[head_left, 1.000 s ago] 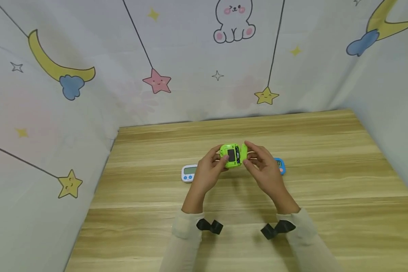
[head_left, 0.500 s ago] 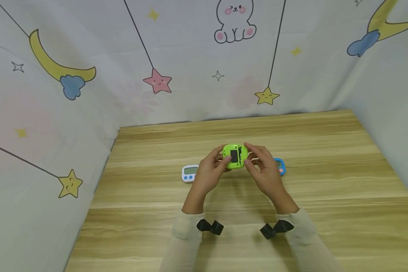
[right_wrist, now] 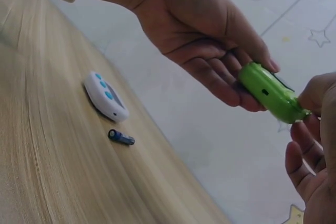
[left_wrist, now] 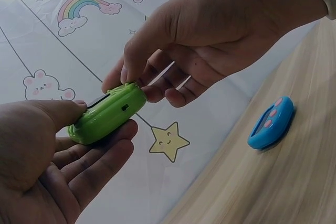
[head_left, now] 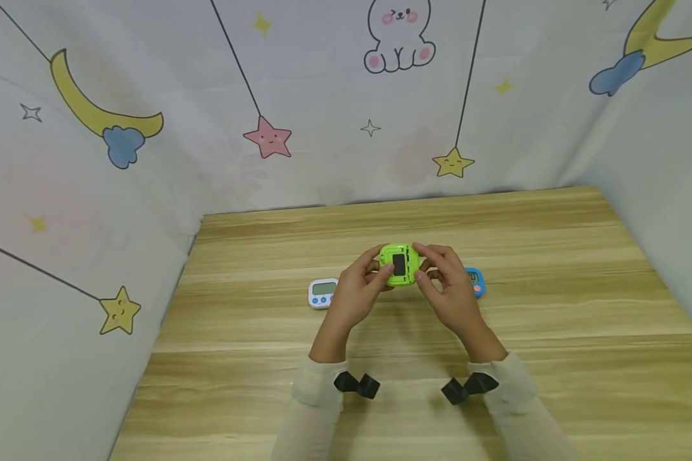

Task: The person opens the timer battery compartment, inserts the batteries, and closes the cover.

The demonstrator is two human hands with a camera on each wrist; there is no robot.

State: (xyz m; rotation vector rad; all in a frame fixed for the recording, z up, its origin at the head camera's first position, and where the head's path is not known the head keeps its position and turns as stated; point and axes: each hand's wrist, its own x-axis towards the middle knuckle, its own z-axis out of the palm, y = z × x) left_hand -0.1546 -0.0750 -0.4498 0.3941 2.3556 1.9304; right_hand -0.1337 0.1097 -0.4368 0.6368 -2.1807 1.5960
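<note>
A lime-green digital timer [head_left: 400, 264] is held up above the table, its back with a dark rectangular patch facing me. My left hand [head_left: 354, 291] grips its left side, thumb across the back and fingers beneath. At the opposite end, my right hand [head_left: 452, 288] pinches the green battery cover [head_left: 413, 264] between thumb and index finger. The cover lies against the timer's back, over the battery bay, with a narrow dark gap along its inner edge. In the right wrist view, the right fingertips [right_wrist: 298, 132] sit right at the timer's end.
A white timer [head_left: 323, 293] with blue buttons lies on the wooden table [head_left: 236, 384], left of the hands. Beside it is a small dark-blue battery [right_wrist: 122, 137]. Partly behind the right hand lies a blue timer [left_wrist: 272, 123]. A patterned cloth backdrop [head_left: 334, 96] surrounds the table.
The battery cover was tilted apart from the timer with the battery bay exposed; the timer has shifted slightly right and the cover now lies over the bay.
</note>
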